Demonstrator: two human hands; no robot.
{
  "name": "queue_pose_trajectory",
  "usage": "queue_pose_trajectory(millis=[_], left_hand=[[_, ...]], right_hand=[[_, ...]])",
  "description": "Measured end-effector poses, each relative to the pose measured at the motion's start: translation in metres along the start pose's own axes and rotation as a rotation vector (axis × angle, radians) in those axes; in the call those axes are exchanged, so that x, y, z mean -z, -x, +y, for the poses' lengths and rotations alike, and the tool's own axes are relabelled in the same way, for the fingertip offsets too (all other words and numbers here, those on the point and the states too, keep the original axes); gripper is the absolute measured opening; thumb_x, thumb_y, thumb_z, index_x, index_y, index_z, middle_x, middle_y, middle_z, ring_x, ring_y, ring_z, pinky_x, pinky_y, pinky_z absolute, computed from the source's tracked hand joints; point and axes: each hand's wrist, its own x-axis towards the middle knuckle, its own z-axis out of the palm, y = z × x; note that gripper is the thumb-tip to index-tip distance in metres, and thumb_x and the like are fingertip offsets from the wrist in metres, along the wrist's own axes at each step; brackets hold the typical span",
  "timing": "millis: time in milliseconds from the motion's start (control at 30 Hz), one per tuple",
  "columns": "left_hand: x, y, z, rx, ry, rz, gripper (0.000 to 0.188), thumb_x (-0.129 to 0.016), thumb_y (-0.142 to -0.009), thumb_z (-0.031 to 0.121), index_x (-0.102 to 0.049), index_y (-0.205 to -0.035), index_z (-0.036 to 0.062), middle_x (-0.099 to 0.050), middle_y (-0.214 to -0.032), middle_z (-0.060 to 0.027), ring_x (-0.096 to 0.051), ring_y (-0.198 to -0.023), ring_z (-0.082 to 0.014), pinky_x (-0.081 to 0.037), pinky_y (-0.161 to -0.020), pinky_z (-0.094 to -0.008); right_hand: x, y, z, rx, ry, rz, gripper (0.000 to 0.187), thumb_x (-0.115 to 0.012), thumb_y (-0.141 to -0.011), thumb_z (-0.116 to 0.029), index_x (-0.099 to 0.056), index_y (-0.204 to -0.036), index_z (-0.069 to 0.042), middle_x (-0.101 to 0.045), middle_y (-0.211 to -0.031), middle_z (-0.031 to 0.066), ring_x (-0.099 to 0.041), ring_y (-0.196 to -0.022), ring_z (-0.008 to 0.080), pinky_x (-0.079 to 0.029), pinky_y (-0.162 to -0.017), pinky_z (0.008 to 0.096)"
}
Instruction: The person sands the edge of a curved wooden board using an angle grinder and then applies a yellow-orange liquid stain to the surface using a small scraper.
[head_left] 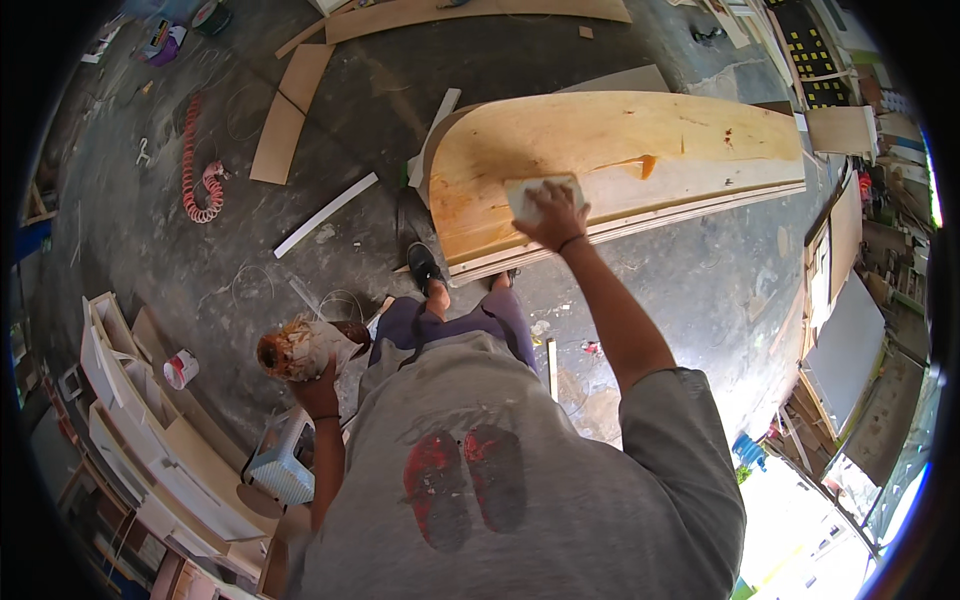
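My left hand grips a can crusted with whitish and orange-brown residue, held out beside my left thigh. Its open end faces left and shows a dark brown inside. My right hand presses a pale flat pad against a large wooden panel with a curved outline. The panel's left end looks darker and orange, the right part paler. A torn, orange-brown patch of its surface lies just right of the hand. My fingers hide part of the pad.
Along the panel's near side run layered wood edges. A white strip, a brown board and a coiled red hose lie on the floor. To the left stand a wooden cabinet, a paint tub and a stool.
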Motion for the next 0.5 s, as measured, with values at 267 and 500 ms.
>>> queue_pose_trajectory(millis=[267,500], left_hand=[[-0.022,0.029,0.019,0.039,-0.034,0.137,0.079,-0.082,-0.061,0.018,-0.038,-0.122,-0.0071,-0.05,-0.121,-0.0194,-0.051,-0.11,-0.0262,-0.042,-0.093,-0.0367],[-0.041,0.047,0.025,0.132,0.018,0.172,0.081,-0.082,-0.061,0.016,-0.037,-0.124,-0.0066,-0.049,-0.122,-0.0187,-0.051,-0.111,-0.0257,-0.043,-0.094,-0.0359]], right_hand=[[0.033,-0.028,0.005,-0.123,-0.033,-0.067,0.059,-0.06,-0.067,-0.057,-0.059,-0.114,-0.022,-0.044,-0.129,0.006,-0.031,-0.126,0.0293,-0.021,-0.09,0.0727],[-0.012,0.019,-0.025,0.037,0.099,-0.239,0.062,-0.058,-0.064,-0.056,-0.057,-0.117,-0.024,-0.042,-0.129,0.0074,-0.031,-0.125,0.0294,-0.021,-0.09,0.0723]])
